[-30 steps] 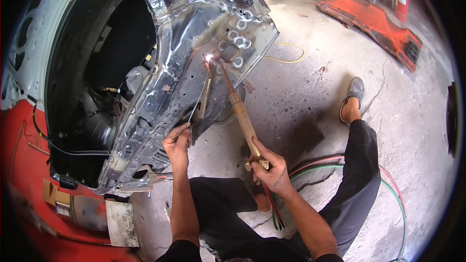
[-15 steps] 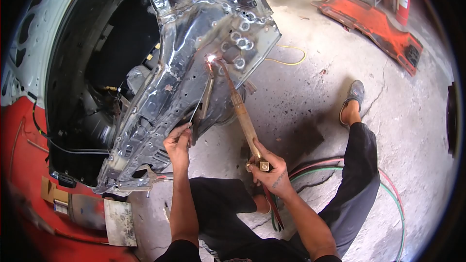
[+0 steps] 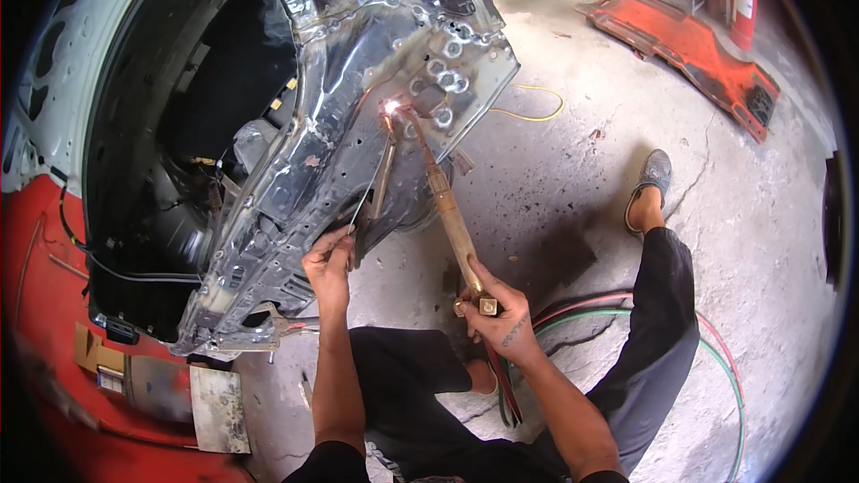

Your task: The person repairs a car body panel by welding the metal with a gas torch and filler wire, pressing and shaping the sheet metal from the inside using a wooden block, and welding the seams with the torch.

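Note:
My right hand (image 3: 499, 311) is wrapped around the valve end of a brass gas welding torch (image 3: 455, 224). The torch's thin curved tip reaches a bright glowing spot (image 3: 392, 108) on the bare metal car body panel (image 3: 335, 148). Pinched in the fingers of my left hand (image 3: 329, 265) is a thin welding rod (image 3: 363, 200), slanting up toward that spot. Close beside the rod stands a narrow brownish metal tool (image 3: 383, 177), its upper end near the glow; whether my left hand touches it I cannot tell.
Red and green hoses (image 3: 617, 311) curve over the concrete floor (image 3: 573, 179) at my right. An orange creeper board (image 3: 680, 49) and a fire extinguisher (image 3: 744, 9) are at the upper right. Locking pliers (image 3: 273, 333) grip the car body's lower edge. A yellow cord (image 3: 537, 116) lies behind the panel.
The glowing spot and torch tip have shifted very slightly right in view. Faint smoke now shows inside the dark body opening. Both hands keep their hold.

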